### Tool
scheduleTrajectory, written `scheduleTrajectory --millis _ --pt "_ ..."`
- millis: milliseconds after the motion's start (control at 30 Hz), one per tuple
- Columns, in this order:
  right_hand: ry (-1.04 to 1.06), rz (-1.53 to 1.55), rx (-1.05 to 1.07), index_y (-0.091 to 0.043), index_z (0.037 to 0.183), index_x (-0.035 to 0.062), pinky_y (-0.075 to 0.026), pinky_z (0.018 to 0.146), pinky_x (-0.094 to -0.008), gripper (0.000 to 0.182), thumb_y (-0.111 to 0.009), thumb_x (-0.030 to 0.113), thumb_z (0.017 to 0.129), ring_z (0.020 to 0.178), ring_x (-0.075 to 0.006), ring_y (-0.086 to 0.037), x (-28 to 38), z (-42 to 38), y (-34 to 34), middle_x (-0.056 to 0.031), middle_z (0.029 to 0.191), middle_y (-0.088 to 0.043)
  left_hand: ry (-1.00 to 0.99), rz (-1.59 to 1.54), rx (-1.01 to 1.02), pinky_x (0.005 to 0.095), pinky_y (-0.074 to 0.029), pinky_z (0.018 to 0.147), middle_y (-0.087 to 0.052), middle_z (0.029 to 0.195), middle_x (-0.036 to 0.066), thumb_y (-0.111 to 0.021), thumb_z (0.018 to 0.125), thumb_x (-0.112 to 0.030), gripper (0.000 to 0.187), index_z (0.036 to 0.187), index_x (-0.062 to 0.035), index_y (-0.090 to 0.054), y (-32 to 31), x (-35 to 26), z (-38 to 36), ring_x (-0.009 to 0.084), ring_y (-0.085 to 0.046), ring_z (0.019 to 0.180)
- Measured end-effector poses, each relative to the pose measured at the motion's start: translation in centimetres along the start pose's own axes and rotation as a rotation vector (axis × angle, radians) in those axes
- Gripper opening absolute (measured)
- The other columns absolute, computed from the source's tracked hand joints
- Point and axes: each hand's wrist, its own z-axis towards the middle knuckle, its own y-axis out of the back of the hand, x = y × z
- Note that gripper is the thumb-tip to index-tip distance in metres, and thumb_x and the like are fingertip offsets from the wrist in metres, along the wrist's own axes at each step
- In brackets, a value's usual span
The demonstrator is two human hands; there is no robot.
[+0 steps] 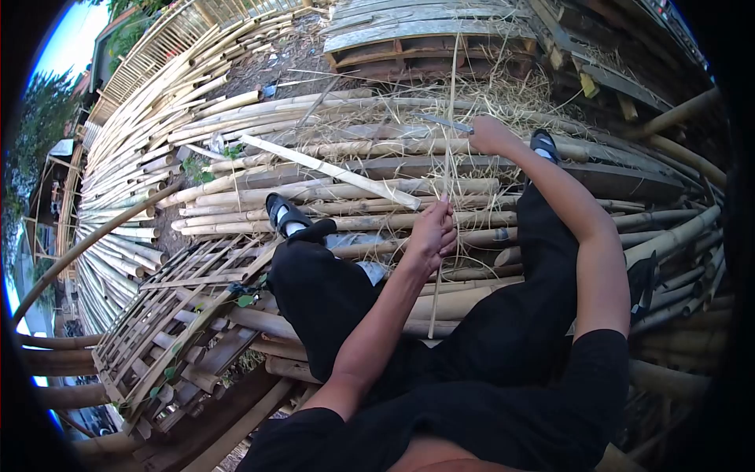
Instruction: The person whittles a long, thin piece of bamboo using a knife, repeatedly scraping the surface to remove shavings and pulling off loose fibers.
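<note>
I have the strip (447,161) running lengthwise, its near end between the knees, below the left fingers. The left hand (434,232) is closed, thumb and fingertips pinched together on it. Just beyond, the right hand (491,135) has its fingers wrapped round the knife (448,123), whose blade lies across the strip; I can't tell whether it bites. The strip is already long and narrow, so I judge the splitting done and thinning partly done, with smoothing perhaps left. The slat (330,170), wider and flat, lies beside the left fingertips on the poles (314,193), unheld. Curled shavings (511,90) lie thick beyond the right fingers, towards the pallet (429,49).
</note>
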Motion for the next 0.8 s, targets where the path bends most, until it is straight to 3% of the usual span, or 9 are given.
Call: scheduleTrajectory --millis 100,267,367,433,467,533,600,667,800 --pt "-0.027 0.034 -0.159 -0.066 0.088 -0.001 -0.052 0.076 -0.0451 0.027 -0.055 0.021 0.076 0.087 -0.037 -0.064 2.8 -0.1 -0.4 -0.0242 0.092 -0.064 0.034 0.103 -0.021 0.0219 -0.018 0.028 -0.026 0.047 -0.007 -0.041 0.099 -0.036 0.027 0.085 -0.0126 -0.042 0.7 -1.3 -1.2 0.0062 -0.019 0.031" --pt "0.079 -0.137 -0.338 -0.062 0.082 0.0018 -0.051 0.071 -0.0452 0.018 -0.055 0.016 0.075 0.084 -0.0361 -0.063 -2.0 0.0 -2.8 -0.0201 0.085 -0.064 0.031 -0.125 -0.074 0.0222 -0.017 0.028 -0.025 0.049 -0.006 -0.04 0.099 -0.035 0.027 0.084 -0.0122 -0.043 -2.4 2.6 0.2 0.0064 -0.018 0.032" --pt "0.097 -0.242 -0.317 -0.066 0.084 0.0033 -0.054 0.07 -0.0412 0.018 -0.06 0.017 0.075 0.083 -0.032 -0.066 -4.1 3.4 -3.8 -0.0152 0.086 -0.067 0.064 -0.142 -0.08 0.0222 -0.017 0.028 -0.025 0.049 -0.006 -0.04 0.099 -0.035 0.029 0.083 -0.0114 -0.043 -1.8 2.5 0.6 0.0065 -0.018 0.033" --pt "0.117 -0.682 -0.008 -0.07 0.091 0.006 -0.052 0.067 -0.0426 0.034 -0.07 0.035 0.073 0.095 -0.0291 -0.064 -6.7 7.2 -6.0 -0.0137 0.114 -0.063 0.082 -0.18 -0.065 0.0222 -0.017 0.028 -0.026 0.049 -0.006 -0.04 0.099 -0.035 0.029 0.083 -0.0109 -0.043 -1.6 2.2 0.8 0.0066 -0.018 0.033" --pt "0.121 -0.684 0.006 -0.07 0.091 0.006 -0.052 0.067 -0.0426 0.034 -0.07 0.035 0.073 0.095 -0.0291 -0.064 -6.0 6.4 -5.7 -0.0137 0.114 -0.063 0.094 -0.189 -0.071 0.0223 -0.017 0.028 -0.026 0.049 -0.005 -0.039 0.099 -0.035 0.029 0.083 -0.0106 -0.043 -1.7 2.1 0.7 0.0067 -0.018 0.033" --pt "0.294 -0.938 0.107 -0.07 0.084 0.0039 -0.051 0.066 -0.0413 0.029 -0.065 0.029 0.071 0.087 -0.0279 -0.065 -5.8 4.2 -3.1 -0.0166 0.092 -0.068 0.129 -0.244 -0.044 0.0228 -0.017 0.028 -0.026 0.049 -0.005 -0.038 0.1 -0.033 0.029 0.083 -0.0101 -0.043 -2.5 2.4 0.6 0.0069 -0.018 0.032" --pt "0.231 -0.458 -0.432 -0.066 0.084 0.0078 -0.054 0.07 -0.0407 0.014 -0.057 0.016 0.077 0.082 -0.0298 -0.067 -4.6 2.0 -1.4 -0.0139 0.085 -0.067 0.135 -0.281 -0.047 0.0227 -0.017 0.028 -0.026 0.048 -0.005 -0.04 0.099 -0.034 0.029 0.083 -0.0097 -0.043 -1.9 2.5 1.0 0.0068 -0.019 0.032" --pt "0.274 -0.583 -0.408 -0.064 0.083 0.0101 -0.055 0.065 -0.0413 0.013 -0.053 0.014 0.079 0.079 -0.0289 -0.067 -4.5 2.1 0.2 -0.0117 0.08 -0.068 0.123 -0.263 -0.019 0.0217 -0.016 0.028 -0.026 0.048 -0.005 -0.041 0.099 -0.035 0.029 0.083 -0.0109 -0.044 -1.7 3.0 1.5 0.006 -0.019 0.032" --pt "0.544 -0.676 -0.648 -0.062 0.08 0.0097 -0.051 0.049 -0.0408 0.013 -0.052 0.018 0.081 0.056 -0.0273 -0.065 -5.1 5.5 1.8 -0.0118 0.061 -0.063 0.125 -0.333 0.085 0.0219 -0.017 0.029 -0.025 0.048 -0.006 -0.038 0.099 -0.038 0.031 0.083 -0.0117 -0.043 -2.0 3.1 1.2 0.0061 -0.017 0.032"
